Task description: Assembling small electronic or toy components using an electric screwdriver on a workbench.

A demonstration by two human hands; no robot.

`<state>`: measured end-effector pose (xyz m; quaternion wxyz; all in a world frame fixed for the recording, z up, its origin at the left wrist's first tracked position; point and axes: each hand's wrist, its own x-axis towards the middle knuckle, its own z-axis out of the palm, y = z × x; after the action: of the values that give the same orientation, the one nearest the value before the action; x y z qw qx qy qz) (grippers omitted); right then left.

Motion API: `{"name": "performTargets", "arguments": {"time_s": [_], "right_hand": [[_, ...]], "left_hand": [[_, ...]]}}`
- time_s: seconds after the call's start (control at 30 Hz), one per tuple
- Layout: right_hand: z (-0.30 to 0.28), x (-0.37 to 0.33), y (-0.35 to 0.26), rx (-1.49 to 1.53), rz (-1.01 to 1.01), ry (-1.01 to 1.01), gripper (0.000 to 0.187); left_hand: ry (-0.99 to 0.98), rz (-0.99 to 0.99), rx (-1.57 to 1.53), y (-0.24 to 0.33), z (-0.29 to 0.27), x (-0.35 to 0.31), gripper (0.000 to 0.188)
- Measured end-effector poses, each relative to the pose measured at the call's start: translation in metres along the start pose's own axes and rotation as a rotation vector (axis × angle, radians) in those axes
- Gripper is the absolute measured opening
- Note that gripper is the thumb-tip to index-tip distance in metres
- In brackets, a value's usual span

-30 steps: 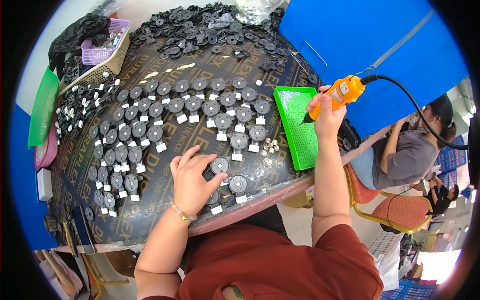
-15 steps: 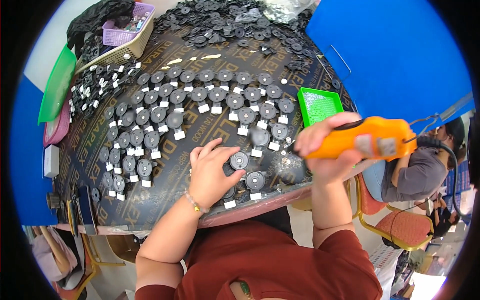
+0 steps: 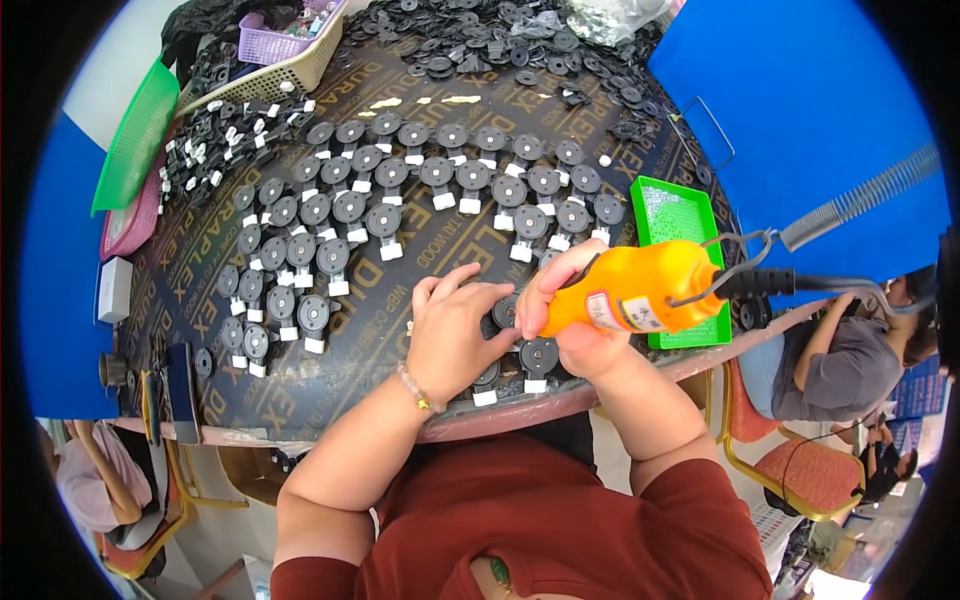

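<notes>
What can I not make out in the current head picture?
All in head view:
Orange tool: tip hidden behind right hand.
Round black part at left hand: partly covered by hands.
Green tray: partly behind tool; contents too small.
Black disc pile: cut by upper edge.

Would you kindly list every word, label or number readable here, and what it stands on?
Tabletop: large golden-brown lettering, repeated in rows; wording not copied here.
Orange power tool in the right hand: two pale labels with small marks, too small to read surely.
</notes>
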<state>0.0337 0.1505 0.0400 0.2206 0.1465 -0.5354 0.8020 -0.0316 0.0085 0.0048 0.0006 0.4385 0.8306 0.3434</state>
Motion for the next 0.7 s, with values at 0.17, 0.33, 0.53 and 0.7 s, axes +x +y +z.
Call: {"name": "performTargets", "arguments": {"time_s": [0.17, 0.33, 0.53, 0.7], "right_hand": [[0.003, -0.001, 0.0, -0.182, -0.007, -0.015, 0.051], [0.0, 0.008, -0.02, -0.089, 0.001, 0.041, 0.063], [-0.014, -0.017, -0.07, -0.056, -0.273, 0.164, 0.065], [-0.024, -0.039, -0.079, -0.264, -0.3, 0.29, 0.066]], "left_hand": [[0.003, 0.013, 0.03, -0.001, 0.0, 0.001, 0.039], [-0.068, -0.012, 0.009, 0.002, -0.005, -0.001, 0.043], [-0.246, 0.06, 0.269, 0.046, -0.007, -0.022, 0.087], [-0.138, 0.089, 0.273, 0.034, 0.011, -0.031, 0.057]]}}
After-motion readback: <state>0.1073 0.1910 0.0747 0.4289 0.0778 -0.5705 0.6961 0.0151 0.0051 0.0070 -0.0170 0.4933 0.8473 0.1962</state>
